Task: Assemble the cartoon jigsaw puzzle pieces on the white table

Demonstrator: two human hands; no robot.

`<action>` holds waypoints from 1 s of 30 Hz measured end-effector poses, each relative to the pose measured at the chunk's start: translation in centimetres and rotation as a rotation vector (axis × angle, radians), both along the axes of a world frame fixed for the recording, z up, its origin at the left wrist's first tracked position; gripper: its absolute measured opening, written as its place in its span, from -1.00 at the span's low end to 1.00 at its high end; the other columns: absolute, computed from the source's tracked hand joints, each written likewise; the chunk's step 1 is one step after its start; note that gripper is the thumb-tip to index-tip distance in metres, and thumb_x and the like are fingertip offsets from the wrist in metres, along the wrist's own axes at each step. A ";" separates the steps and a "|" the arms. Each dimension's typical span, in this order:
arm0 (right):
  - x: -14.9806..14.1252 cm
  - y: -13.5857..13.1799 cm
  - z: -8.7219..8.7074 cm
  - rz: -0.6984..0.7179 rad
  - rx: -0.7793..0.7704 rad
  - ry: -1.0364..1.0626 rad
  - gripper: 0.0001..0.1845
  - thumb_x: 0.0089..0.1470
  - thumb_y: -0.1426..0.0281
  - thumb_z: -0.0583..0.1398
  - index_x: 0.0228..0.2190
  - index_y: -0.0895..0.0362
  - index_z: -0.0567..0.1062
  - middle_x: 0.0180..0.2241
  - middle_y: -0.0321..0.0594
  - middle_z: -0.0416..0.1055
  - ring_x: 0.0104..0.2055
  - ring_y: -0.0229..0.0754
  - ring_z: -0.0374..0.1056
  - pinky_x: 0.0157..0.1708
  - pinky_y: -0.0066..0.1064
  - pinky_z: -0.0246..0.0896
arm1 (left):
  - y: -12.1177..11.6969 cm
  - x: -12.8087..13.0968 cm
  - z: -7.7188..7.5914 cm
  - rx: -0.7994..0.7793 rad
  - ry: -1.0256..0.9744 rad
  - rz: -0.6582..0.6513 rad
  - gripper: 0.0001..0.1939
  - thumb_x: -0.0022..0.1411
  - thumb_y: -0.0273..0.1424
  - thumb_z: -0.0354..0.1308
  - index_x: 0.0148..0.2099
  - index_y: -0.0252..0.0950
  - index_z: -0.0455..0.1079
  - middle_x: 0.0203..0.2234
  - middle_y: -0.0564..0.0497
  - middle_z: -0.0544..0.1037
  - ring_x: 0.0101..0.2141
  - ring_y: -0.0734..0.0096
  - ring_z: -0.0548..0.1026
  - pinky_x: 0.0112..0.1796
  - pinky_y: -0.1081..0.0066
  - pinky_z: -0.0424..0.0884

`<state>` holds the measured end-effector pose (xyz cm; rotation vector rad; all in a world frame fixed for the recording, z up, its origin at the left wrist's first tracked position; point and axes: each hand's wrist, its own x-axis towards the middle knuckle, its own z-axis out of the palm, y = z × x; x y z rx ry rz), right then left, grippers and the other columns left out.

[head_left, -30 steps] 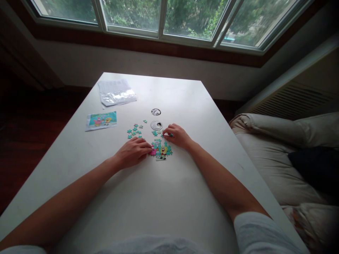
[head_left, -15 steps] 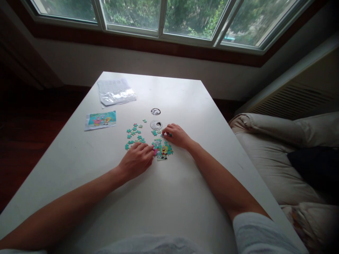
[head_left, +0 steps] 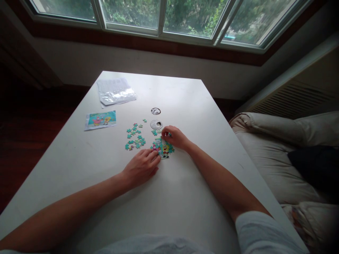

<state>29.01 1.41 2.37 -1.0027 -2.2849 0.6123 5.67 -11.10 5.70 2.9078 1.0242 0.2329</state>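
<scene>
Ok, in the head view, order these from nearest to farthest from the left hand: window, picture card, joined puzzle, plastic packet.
From the left hand:
1. Joined puzzle: right at its fingertips.
2. Picture card: farther up the table, to the left.
3. Plastic packet: beyond the card, near the far-left corner.
4. Window: past the table.

The counter [head_left: 182,102] has a smooth, white, satin finish, with a soft sheen toward its far edge. Near its far left corner, clear, glossy, wrinkled plastic [head_left: 118,94] catches the light over white paper. By the left edge, the printed picture sheet [head_left: 102,120] looks like paper. The loose puzzle pieces [head_left: 140,141] and joined puzzle [head_left: 165,150] look like printed card. Past the right edge, the couch [head_left: 267,151] wears creased, matt pale upholstery; past the left, the floor [head_left: 39,123] looks like dark, faintly shiny wood.
</scene>
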 end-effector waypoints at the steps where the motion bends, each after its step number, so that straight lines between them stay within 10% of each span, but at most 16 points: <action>1: -0.3 -0.1 -0.1 -0.011 -0.018 0.040 -0.95 0.10 0.47 0.25 -0.38 0.10 0.46 -0.41 -0.30 0.42 -0.32 -0.23 0.30 -0.25 -0.41 0.16 | 0.0 0.0 0.0 0.002 0.000 0.000 -0.71 0.38 -0.40 0.06 0.11 -0.30 0.36 0.12 -0.21 0.44 0.11 0.06 0.38 0.09 0.07 0.34; 22: -3.3 -2.8 1.2 0.115 -0.273 0.150 -0.87 0.13 0.46 0.24 -0.27 0.13 0.60 -0.38 -0.29 0.55 -0.39 -0.30 0.37 -0.34 -0.49 0.23 | -1.6 1.2 0.4 0.007 0.066 -0.011 -0.77 0.35 -0.46 0.03 0.02 -0.36 0.38 -0.01 -0.24 0.48 0.04 0.05 0.42 0.02 0.13 0.37; 30: -4.0 -3.2 1.1 0.161 -0.149 0.045 -0.91 0.16 0.46 0.25 -0.33 0.09 0.60 -0.41 -0.29 0.53 -0.26 -0.21 0.39 -0.16 -0.40 0.24 | -1.6 1.1 0.3 0.024 0.047 -0.061 -0.77 0.37 -0.44 0.03 0.04 -0.35 0.36 -0.04 -0.22 0.48 0.03 0.04 0.41 0.04 0.10 0.36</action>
